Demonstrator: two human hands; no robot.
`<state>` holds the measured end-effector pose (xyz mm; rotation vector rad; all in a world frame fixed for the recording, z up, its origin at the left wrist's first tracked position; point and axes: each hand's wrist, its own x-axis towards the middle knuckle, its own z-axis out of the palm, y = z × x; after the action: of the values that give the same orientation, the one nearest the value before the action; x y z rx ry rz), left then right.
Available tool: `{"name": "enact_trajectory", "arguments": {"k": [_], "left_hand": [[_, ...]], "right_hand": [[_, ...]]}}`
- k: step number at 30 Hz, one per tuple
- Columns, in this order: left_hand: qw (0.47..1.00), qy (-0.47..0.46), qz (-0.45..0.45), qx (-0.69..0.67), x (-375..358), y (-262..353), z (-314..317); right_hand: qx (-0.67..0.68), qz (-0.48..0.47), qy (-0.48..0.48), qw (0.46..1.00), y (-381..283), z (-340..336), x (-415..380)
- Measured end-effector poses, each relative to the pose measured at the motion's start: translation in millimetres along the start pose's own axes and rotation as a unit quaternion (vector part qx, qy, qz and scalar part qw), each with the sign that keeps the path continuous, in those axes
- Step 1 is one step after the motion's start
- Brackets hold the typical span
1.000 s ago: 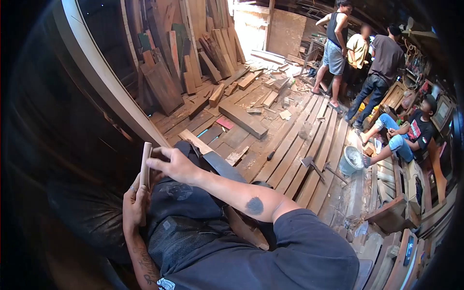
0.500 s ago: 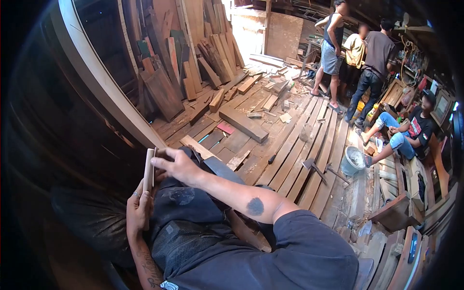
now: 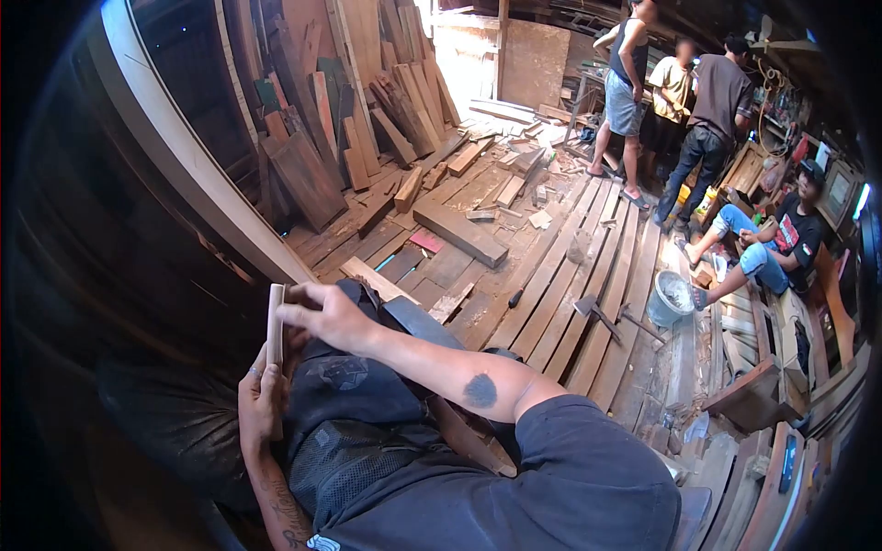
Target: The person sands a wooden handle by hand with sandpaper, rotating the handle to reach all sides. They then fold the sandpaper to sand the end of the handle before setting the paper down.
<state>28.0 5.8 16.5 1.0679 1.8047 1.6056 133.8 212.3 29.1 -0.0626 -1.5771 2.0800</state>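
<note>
A short, pale strip of wood (image 3: 277, 321) stands upright over my lap, its top end rounded. Around its lower part, my left hand (image 3: 261, 401) is closed, thumb along the near side. My right hand (image 3: 323, 317) reaches across from the right, its bent fingers pressed against the upper side of the strip. Part of those fingertips is hidden behind the wood. Just beyond both hands runs a long pale wooden beam (image 3: 197, 197), slanting down from the upper left. Below them lies the dark cloth over my legs (image 3: 344, 372).
Axe-like tool (image 3: 595, 317) and hammer (image 3: 640, 323) lie on the slatted floor beside a bucket (image 3: 672, 298). A thick block (image 3: 459, 234) and offcuts lie ahead; boards (image 3: 308, 179) lean behind. One person (image 3: 781, 239) sits at right; three people (image 3: 721, 110) stand farther back.
The wood strip and my right hand have shifted slightly left, and the strip stands a little straighter. My left hand keeps its hold. The seated person's head has turned slightly.
</note>
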Motion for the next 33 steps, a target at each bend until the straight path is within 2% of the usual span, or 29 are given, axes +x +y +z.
{"name": "enact_trajectory", "arguments": {"k": [1,3,5,7,13,16,19,20,23,24,25,29,33], "left_hand": [[1.000,-0.015,-0.011,0.002,-0.2,1.5,-0.4],[1.000,-0.008,-0.005,-0.004,0.2,2.2,1.6],[1.000,0.002,-0.005,-0.001,-1.0,2.3,3.8],[1.000,0.019,-0.005,0.007,-0.7,4.8,5.0],[1.000,-0.013,-0.014,0.005,0.3,0.3,4.2],[0.999,0.012,0.015,0.034,0.6,-2.6,6.1],[0.999,0.032,0.011,-0.026,2.2,-8.7,2.2],[0.998,0.025,0.035,-0.035,4.2,-14.0,-1.0],[0.998,0.018,0.056,-0.012,8.1,-16.8,-1.6],[0.997,0.013,0.080,0.007,6.2,-10.6,2.1],[0.997,0.012,0.075,0.017,3.6,-12.2,-0.1],[0.998,0.018,0.051,0.020,3.4,-7.9,2.6],[0.998,0.021,0.047,0.042,-1.3,8.8,7.4]], "right_hand": [[0.012,-0.008,-0.005,1.000,0.3,-6.3,1.5],[-0.055,0.022,-0.010,0.998,-4.6,-1.1,-6.1],[-0.093,0.031,-0.066,0.993,-3.7,7.6,-15.9],[-0.106,0.004,-0.079,0.991,4.3,6.7,-9.8],[-0.082,-0.016,0.032,0.996,-3.4,-3.8,-5.7],[-0.302,-0.203,0.097,0.926,6.8,-1.0,-6.1],[-0.306,-0.216,0.082,0.924,4.0,5.7,-13.2],[-0.307,-0.218,0.070,0.924,0.8,8.0,-15.1],[-0.338,-0.259,0.045,0.904,-2.0,9.3,-15.6],[-0.349,-0.242,0.047,0.904,-1.0,10.7,-18.2],[-0.362,-0.228,0.047,0.902,-1.7,9.8,-17.4],[-0.387,-0.276,0.035,0.879,0.0,5.3,-14.4],[-0.383,-0.274,0.094,0.877,-5.8,-4.7,-3.9]]}}
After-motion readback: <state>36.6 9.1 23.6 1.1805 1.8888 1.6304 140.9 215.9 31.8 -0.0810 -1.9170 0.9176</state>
